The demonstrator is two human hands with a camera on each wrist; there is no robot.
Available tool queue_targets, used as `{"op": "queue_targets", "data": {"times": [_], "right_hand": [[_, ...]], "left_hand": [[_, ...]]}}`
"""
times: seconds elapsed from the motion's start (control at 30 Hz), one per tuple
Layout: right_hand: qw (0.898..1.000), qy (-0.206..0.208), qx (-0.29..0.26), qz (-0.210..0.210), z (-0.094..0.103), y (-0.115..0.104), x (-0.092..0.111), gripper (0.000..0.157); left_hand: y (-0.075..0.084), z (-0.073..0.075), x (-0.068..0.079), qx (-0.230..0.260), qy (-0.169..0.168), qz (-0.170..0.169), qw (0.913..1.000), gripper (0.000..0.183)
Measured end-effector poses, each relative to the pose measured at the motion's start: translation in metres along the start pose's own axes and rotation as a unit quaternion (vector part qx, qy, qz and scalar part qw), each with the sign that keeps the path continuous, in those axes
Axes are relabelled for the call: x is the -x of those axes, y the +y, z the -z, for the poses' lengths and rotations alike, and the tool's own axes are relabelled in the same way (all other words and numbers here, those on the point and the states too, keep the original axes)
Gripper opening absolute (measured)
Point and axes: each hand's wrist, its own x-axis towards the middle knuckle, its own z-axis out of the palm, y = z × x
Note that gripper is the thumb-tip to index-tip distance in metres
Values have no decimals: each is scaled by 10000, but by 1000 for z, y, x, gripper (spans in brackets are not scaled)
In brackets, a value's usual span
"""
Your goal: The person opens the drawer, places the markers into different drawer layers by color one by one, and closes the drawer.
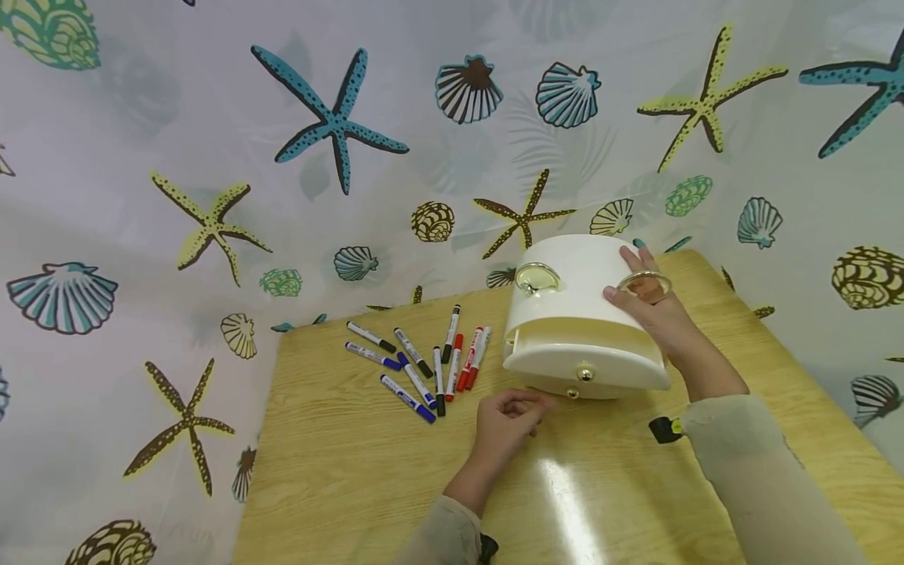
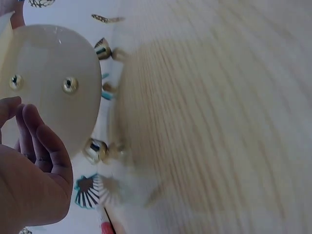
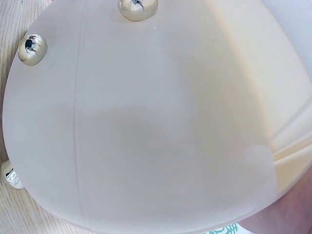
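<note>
A white, round-topped two-drawer box (image 1: 565,275) with gold trim stands at the table's back right. Its upper drawer (image 1: 621,362) is pulled partly out; the lower drawer (image 2: 73,114) looks closed. My right hand (image 1: 653,310) rests on the box's right side, thumb and fingers spread, partly behind a gold ring (image 1: 644,276). Only a blurred edge of that hand shows in the right wrist view. In front of the lower gold knob (image 1: 573,393) is my left hand (image 1: 510,420), its fingers loosely bent. Nothing shows in its grasp, and the left wrist view has it apart from the knobs.
Several capped markers, among them a blue marker (image 1: 407,398), a red marker (image 1: 454,367) and a black marker (image 1: 450,333), lie left of the box on the wooden table (image 1: 332,471). A shell-and-starfish patterned curtain (image 1: 395,235) hangs behind the table.
</note>
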Motion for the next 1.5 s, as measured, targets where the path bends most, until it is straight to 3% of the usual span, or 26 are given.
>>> {"op": "queue_targets", "data": {"times": [0.23, 0.43, 0.63, 0.73, 1.03, 1.23, 1.5], "right_hand": [[10000, -20, -15, 65, -2, 0, 1, 76], [10000, -13, 17, 47, -1, -2, 1, 77], [10000, -8, 30, 39, 0, -3, 1, 81], [10000, -10, -20, 74, 1, -2, 2, 77], [9999, 24, 100, -48, -1, -3, 2, 88], [9999, 20, 162, 1, 1, -2, 1, 84], [9999, 29, 96, 41, 0, -1, 1, 76]], "left_hand": [[-6, 27, -14, -564, 594, -153, 9965, 24], [-6, 41, -24, -1075, 1147, -279, 9872, 41], [-9, 50, -35, -1231, 1521, -365, 9800, 34], [-10, 54, -40, -1187, 1519, -321, 9807, 36], [-9, 68, -57, -1547, 1570, -253, 9751, 48], [-9, 71, -67, -1769, 1498, -236, 9725, 49], [-10, 70, -78, -2186, 1055, -216, 9699, 55]]}}
